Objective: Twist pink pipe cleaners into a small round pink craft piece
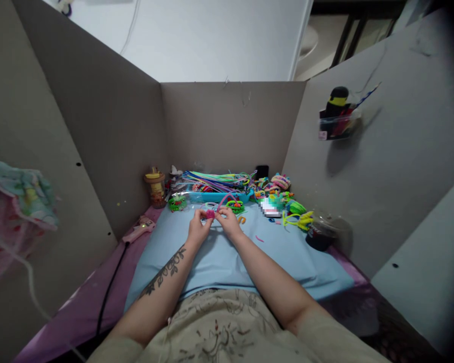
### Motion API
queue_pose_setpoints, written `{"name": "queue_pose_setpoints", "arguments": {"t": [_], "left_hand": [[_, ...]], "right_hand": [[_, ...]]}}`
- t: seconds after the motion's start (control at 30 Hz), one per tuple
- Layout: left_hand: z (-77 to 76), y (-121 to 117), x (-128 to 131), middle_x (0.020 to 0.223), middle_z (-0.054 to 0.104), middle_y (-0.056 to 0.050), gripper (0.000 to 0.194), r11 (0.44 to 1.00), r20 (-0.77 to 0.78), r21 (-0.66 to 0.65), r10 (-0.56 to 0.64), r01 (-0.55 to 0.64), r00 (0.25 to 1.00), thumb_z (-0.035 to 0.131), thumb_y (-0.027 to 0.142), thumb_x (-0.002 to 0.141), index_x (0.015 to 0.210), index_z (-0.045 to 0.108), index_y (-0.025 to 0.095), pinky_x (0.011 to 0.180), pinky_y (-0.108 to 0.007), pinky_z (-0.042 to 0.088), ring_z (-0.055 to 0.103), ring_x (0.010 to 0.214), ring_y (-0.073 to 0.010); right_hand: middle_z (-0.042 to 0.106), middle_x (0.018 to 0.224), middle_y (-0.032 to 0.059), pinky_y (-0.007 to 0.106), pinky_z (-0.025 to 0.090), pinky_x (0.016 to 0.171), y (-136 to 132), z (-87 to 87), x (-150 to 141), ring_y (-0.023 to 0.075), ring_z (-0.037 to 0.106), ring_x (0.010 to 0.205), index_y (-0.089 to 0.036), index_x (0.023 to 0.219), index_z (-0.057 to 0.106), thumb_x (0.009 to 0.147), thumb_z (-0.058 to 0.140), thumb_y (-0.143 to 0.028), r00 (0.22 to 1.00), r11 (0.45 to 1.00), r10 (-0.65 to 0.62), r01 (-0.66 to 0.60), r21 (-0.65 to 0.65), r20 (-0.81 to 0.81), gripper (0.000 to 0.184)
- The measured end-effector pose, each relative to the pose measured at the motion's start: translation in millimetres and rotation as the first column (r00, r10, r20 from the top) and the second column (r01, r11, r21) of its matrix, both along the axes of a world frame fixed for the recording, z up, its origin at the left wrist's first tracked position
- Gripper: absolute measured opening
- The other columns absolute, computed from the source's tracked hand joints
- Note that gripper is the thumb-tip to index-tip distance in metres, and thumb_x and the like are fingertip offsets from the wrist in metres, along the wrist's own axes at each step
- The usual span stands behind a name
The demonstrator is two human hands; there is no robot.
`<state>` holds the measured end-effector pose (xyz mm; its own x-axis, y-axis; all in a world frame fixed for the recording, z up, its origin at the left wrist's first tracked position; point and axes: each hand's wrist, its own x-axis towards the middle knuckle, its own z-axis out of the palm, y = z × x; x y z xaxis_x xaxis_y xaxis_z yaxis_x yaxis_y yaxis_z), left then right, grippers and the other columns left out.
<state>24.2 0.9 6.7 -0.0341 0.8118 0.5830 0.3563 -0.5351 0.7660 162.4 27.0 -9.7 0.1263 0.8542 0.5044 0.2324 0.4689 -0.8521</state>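
Observation:
Between my two hands, just above the light blue cloth (174, 252), is a small bundle of bright pink pipe cleaner (210, 214). My left hand (199, 226) pinches the bundle from its left side, fingers closed. On the other side, my right hand (228, 222) has its fingers closed at the bundle's edge, where a loose pink strand (227, 195) arches up. Fingertips partly hide the bundle, so its exact shape cannot be made out. Just beyond my right hand lies a green fuzzy piece (235, 205), with an orange curl (242, 220) nearby.
Many-coloured pipe cleaners (219, 180) lie heaped in a blue tray (212, 196). Finished-looking fuzzy pieces (282, 181) crowd the right. A dark tub (318, 239) stands at the right edge. Left are a pink glue gun (139, 230) and its black cord (111, 290). Grey panels (230, 126) enclose the table.

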Motion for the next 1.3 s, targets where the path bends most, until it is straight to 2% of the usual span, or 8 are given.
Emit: {"name": "queue_pose_setpoints", "arguments": {"t": [0.3, 0.4, 0.5, 0.6, 0.8, 0.93, 1.1, 1.3], "left_hand": [[-3.3, 3.6, -0.3, 0.074, 0.057, 0.002, 0.022, 0.999, 0.046, -0.03, -0.035, 0.036, 0.998, 0.061, 0.029, 0.071, 0.081, 0.043, 0.02, 0.067, -0.025, 0.043, 0.058, 0.07, -0.0128], [-3.3, 4.8, -1.0, 0.077, 0.058, 0.001, 0.023, 0.998, 0.082, -0.051, -0.026, 0.03, 0.996, 0.061, 0.027, 0.069, 0.083, 0.044, 0.019, 0.067, -0.025, 0.043, 0.059, 0.073, -0.0139], [-2.8, 4.5, -1.3, 0.079, 0.058, 0.0, 0.024, 0.998, 0.111, -0.051, -0.027, 0.033, 0.993, 0.061, 0.027, 0.068, 0.082, 0.044, 0.019, 0.071, -0.027, 0.043, 0.059, 0.076, -0.0146], [-2.3, 3.4, -0.8, 0.08, 0.058, 0.0, 0.023, 0.997, 0.12, -0.037, -0.061, 0.066, 0.991, 0.061, 0.026, 0.068, 0.083, 0.044, 0.019, 0.074, -0.027, 0.043, 0.059, 0.078, -0.0144], [-3.1, 3.4, 0.4, 0.082, 0.057, -0.001, 0.023, 0.993, 0.144, -0.009, -0.113, 0.115, 0.983, 0.06, 0.025, 0.069, 0.085, 0.044, 0.019, 0.075, -0.027, 0.044, 0.058, 0.078, -0.0141], [-3.3, 3.3, -2.3, 0.081, 0.057, 0.0, 0.02, 1.0, 0.084, -0.006, -0.019, 0.02, 0.996, 0.059, 0.024, 0.071, 0.084, 0.045, 0.02, 0.075, -0.028, 0.044, 0.058, 0.078, -0.0143], [-2.4, 2.7, -7.6, 0.08, 0.057, -0.001, 0.019, 0.994, 0.02, -0.026, 0.107, -0.107, 0.994, 0.057, 0.024, 0.073, 0.087, 0.044, 0.02, 0.07, -0.027, 0.043, 0.057, 0.073, -0.0145], [-4.6, 4.6, -8.9, 0.079, 0.058, 0.0, 0.019, 0.99, -0.034, -0.035, 0.134, -0.135, 0.99, 0.058, 0.022, 0.072, 0.086, 0.045, 0.021, 0.067, -0.027, 0.042, 0.056, 0.071, -0.0152]], "right_hand": [[0.055, 0.082, 0.0034, 0.033, 0.041, 0.084, -0.7, 1.4, -1.0, 0.0179, 0.053, 0.085, -0.018, 0.065, 0.06, 0.07, 0.06, -0.036, 0.999, 0.999, -0.03, 0.029, 0.035, 0.015, 0.019], [0.056, 0.076, 0.0025, 0.031, 0.042, 0.077, 0.5, 4.2, 6.5, 0.0167, 0.052, 0.076, -0.017, 0.071, 0.059, 0.073, 0.055, -0.034, 0.981, 0.978, -0.194, 0.196, 0.073, -0.027, 0.017], [0.056, 0.078, 0.0021, 0.029, 0.043, 0.071, 5.1, 4.8, 21.4, 0.0155, 0.051, 0.07, -0.016, 0.091, 0.056, 0.073, 0.052, -0.03, 0.904, 0.906, -0.407, 0.418, 0.065, -0.129, 0.023], [0.057, 0.087, 0.0046, 0.03, 0.042, 0.073, 12.6, 2.4, 38.6, 0.0159, 0.05, 0.073, -0.016, 0.103, 0.055, 0.07, 0.052, -0.026, 0.884, 0.884, -0.459, 0.464, 0.051, -0.085, 0.035], [0.057, 0.079, 0.0058, 0.032, 0.041, 0.076, 19.0, 3.0, 56.4, 0.0183, 0.05, 0.073, -0.017, 0.077, 0.065, 0.067, 0.049, -0.021, 0.87, 0.87, -0.491, 0.487, 0.081, 0.048, 0.019], [0.06, 0.083, 0.0075, 0.033, 0.042, 0.078, 11.8, 11.0, 52.6, 0.0191, 0.053, 0.078, -0.017, 0.08, 0.068, 0.071, 0.05, -0.025, 0.891, 0.883, -0.454, 0.449, 0.139, 0.011, 0.021], [0.063, 0.088, 0.0077, 0.034, 0.044, 0.082, 3.7, 16.5, 44.0, 0.0194, 0.056, 0.086, -0.017, 0.081, 0.069, 0.072, 0.053, -0.027, 0.952, 0.939, -0.3, 0.307, 0.158, -0.063, 0.021], [0.065, 0.078, 0.0045, 0.033, 0.049, 0.067, -3.5, 22.1, 33.3, 0.0159, 0.057, 0.066, -0.016, 0.086, 0.066, 0.069, 0.057, -0.031, 0.954, 0.998, -0.037, 0.053, 0.045, -0.298, 0.023]]}}
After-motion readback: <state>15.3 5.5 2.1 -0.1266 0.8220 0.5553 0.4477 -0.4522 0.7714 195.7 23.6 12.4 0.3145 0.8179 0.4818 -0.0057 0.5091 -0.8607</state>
